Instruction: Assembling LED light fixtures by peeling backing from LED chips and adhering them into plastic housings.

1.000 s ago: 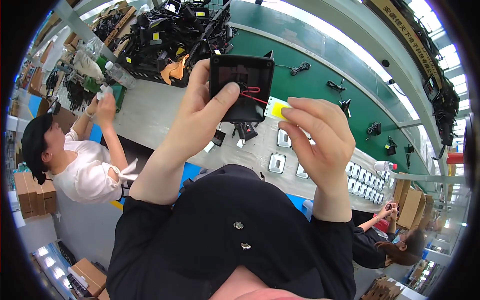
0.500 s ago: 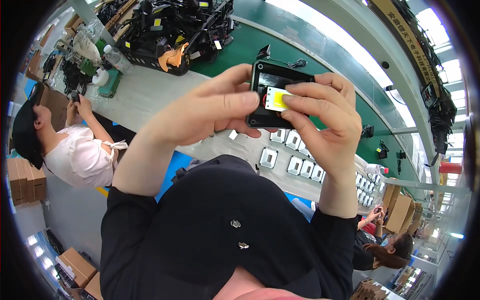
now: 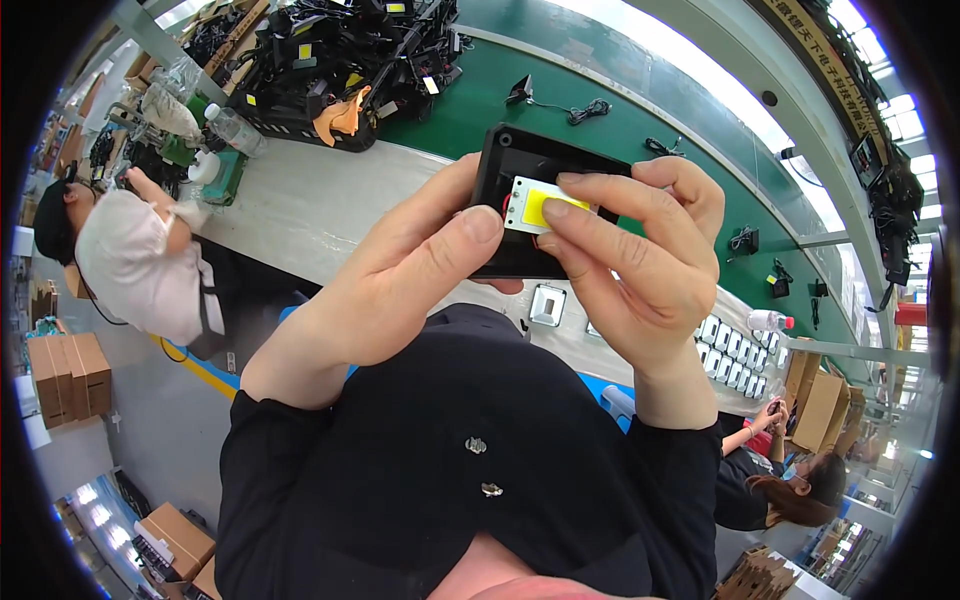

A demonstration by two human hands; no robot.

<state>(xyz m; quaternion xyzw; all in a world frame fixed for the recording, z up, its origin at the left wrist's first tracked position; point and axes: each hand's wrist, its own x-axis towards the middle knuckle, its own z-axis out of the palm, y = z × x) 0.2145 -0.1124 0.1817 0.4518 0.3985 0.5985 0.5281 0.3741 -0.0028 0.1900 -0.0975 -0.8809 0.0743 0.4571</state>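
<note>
My left hand (image 3: 400, 280) grips the left side of a black rectangular lamp housing (image 3: 550, 155), its thumb at the near left edge and its fingers behind. Over the open face of the housing lies a small white LED board (image 3: 519, 210) with a yellow patch. My right hand (image 3: 655, 245) pinches this board between thumb and fingers, while its other fingers rest by the right edge of the housing. A bit of red wire shows at the board's left end. Whether the board touches the floor of the housing is hidden.
Silvery square frames (image 3: 547, 305) lie on the bench, more of them in rows (image 3: 735, 352) at right. A black crate of lamps (image 3: 350, 60) with an orange cloth (image 3: 342, 117) stands far left. Corded lamps (image 3: 520, 91) lie on the green strip. Co-workers sit at both sides.
The housing and board have come slightly left and nearer, with the housing tilted differently. My right fingers still pinch the board. The co-worker at left has turned and leaned toward the bench.
</note>
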